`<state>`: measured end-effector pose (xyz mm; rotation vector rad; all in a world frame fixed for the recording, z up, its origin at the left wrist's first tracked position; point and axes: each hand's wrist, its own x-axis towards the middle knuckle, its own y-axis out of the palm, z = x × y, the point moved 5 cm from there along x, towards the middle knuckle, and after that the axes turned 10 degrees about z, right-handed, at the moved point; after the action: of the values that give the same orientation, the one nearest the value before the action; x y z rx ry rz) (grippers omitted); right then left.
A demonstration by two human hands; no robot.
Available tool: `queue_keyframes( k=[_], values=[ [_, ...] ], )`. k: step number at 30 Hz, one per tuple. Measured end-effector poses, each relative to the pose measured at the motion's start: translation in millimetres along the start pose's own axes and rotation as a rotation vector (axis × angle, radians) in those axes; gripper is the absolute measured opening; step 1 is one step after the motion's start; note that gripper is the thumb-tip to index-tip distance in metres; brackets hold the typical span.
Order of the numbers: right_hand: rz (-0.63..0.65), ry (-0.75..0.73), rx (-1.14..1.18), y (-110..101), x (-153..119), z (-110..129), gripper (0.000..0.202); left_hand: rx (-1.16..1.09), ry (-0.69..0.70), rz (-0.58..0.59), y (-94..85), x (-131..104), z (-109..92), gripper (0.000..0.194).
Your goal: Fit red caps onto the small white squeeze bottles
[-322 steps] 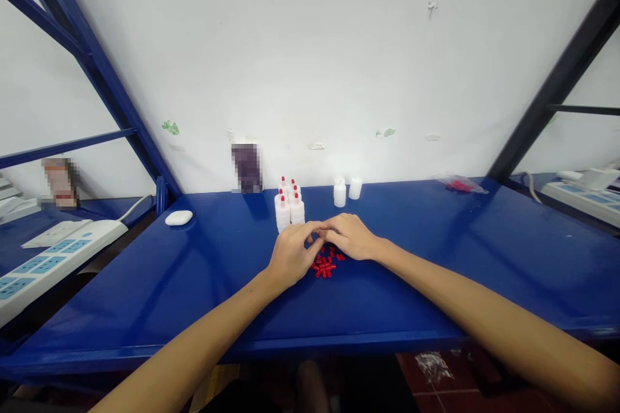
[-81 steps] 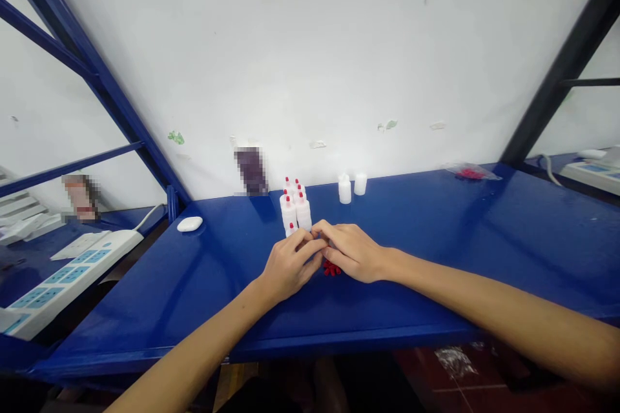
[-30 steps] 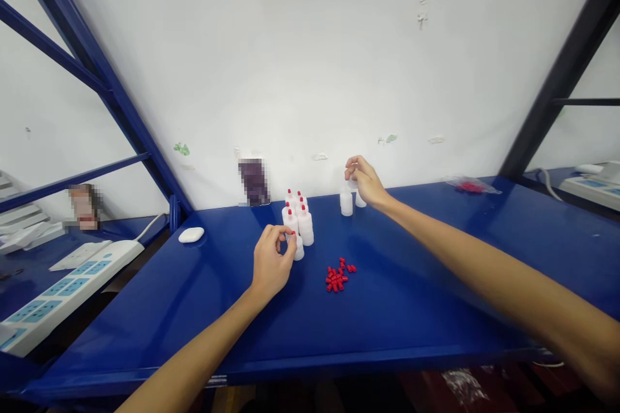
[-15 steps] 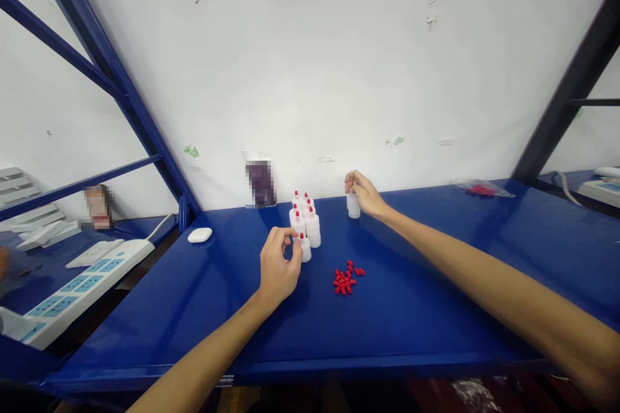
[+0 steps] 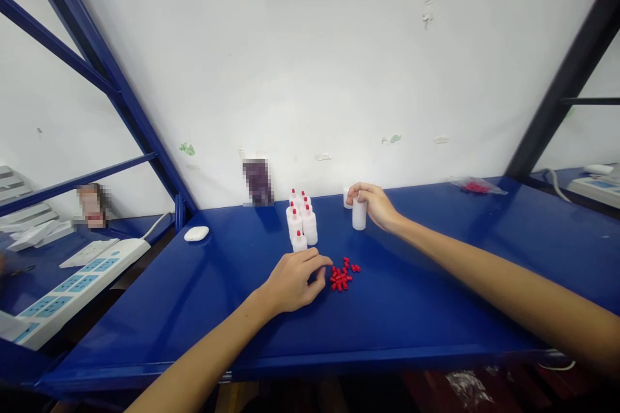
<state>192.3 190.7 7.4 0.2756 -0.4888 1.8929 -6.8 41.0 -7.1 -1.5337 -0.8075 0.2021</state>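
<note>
My left hand (image 5: 296, 279) is at the left edge of a small heap of red caps (image 5: 340, 279), thumb and forefinger apart, nothing seen between them. Behind it stand several white bottles with red caps (image 5: 309, 224) in a tight group, the front one (image 5: 299, 242) partly behind my hand. My right hand (image 5: 376, 205) has its fingers round the top of a white bottle (image 5: 359, 214), whose upper end is hidden. Another white bottle (image 5: 347, 197) stands just behind those fingers.
On the blue table (image 5: 242, 322), a white rounded case (image 5: 196, 233) lies at left and a plastic bag of red pieces (image 5: 477, 187) at back right. A blurred dark rectangle (image 5: 258, 182) leans on the wall. At far left is a power strip (image 5: 82, 284).
My left hand has left the front capped bottle and moved right to the red caps. My right hand has come nearer with a bottle, and another bottle now shows behind it.
</note>
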Motion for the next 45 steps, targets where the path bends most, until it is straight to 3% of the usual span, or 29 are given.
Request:
queue_keyframes(
  k=[3, 11, 15, 20, 25, 29, 34, 40, 45],
  values=[
    [0.035, 0.002, -0.012, 4.8, -7.5, 1.0, 0.022, 0.019, -0.038, 0.118, 5.1, 2.7, 1.6, 0.033],
    [-0.009, -0.008, -0.154, 3.4, -20.8, 8.3, 0.025, -0.056, -0.095, 0.26, 6.9, 6.9, 3.3, 0.033],
    [-0.013, -0.037, -0.009, 5.6, -23.3, 0.3, 0.021, -0.142, -0.125, 0.245, 9.3, 6.0, 7.5, 0.029],
    [0.036, 0.055, 0.347, 18.2, -29.8, -12.6, 0.02, -0.196, -0.139, 0.215, 11.6, 5.9, 11.3, 0.021],
    [0.163, 0.051, 0.384, 35.1, -37.5, -6.8, 0.013, -0.215, -0.158, 0.14, 9.8, 5.8, 11.5, 0.016],
    [0.26, 0.007, 0.212, 46.0, -44.5, 5.9, 0.016, -0.231, -0.197, 0.034, 9.2, 3.2, 13.7, 0.012],
    [0.394, -0.074, -0.248, 59.5, -55.5, 28.3, 0.029, -0.271, -0.246, -0.071, 10.2, -0.3, 19.0, 0.011],
    [0.54, -0.106, -0.789, 70.5, -61.8, 39.8, 0.019, -0.266, -0.328, -0.019, 13.6, -0.9, 23.3, 0.013],
    [0.628, -0.088, -0.946, 77.1, -65.1, 40.8, 0.015, -0.261, -0.332, 0.016, 12.4, 0.2, 22.0, 0.015]
  ],
)
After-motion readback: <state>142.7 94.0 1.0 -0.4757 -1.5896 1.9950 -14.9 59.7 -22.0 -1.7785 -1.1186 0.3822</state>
